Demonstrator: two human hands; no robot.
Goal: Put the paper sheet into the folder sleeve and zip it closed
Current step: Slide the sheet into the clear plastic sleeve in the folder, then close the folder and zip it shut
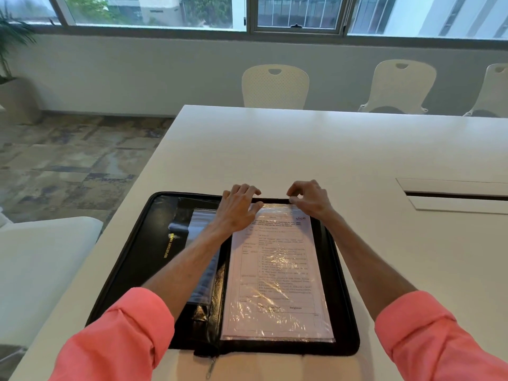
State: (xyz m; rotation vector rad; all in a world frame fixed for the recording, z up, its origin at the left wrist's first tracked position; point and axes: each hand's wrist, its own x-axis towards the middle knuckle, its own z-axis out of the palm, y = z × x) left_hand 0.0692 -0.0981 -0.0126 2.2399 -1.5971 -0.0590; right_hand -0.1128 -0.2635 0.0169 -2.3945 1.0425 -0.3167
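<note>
Clear plastic is already covering the paper sheet (277, 270) pretty much top to bottom, so I'm guessing it's seated in the clear sleeve (277, 336) on the right half of the open black folder (134, 259), which is lying flat on the white table (302, 149). Left hand (237, 210) is resting on the sleeve's top left corner, fingers spread and only loosely bent, not gripping anything. Right hand (310, 200) is looking like it's pinching the top right corner between thumb and forefinger. My worry: if the sheet's top edge is poking out at all, it's going to get creased or chewed by the zipper. Zip pull (211, 367) is hanging off the near edge, untouched.
</note>
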